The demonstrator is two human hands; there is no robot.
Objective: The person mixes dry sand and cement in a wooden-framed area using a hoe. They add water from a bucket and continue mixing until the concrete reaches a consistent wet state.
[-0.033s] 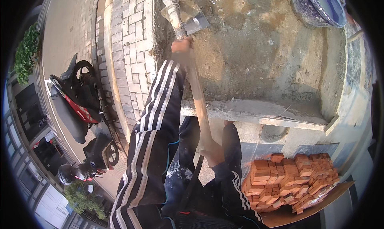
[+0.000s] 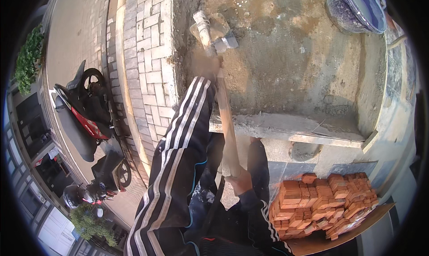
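Closed around the handle (image 2: 227, 127), the left hand (image 2: 208, 65) and right hand (image 2: 240, 182) held, over the concrete bed (image 2: 286, 73), a hoe (image 2: 223, 96) whose blade (image 2: 218, 27), near the bed's left edge, had shifted toward its front edge, suggesting a backward stroke in progress.

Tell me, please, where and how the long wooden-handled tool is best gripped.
Probably best by its slim wooden shaft, from the person's side, since its near end points that way. The left hand suits the far part, the right hand the near end; such a spread should steady its length.
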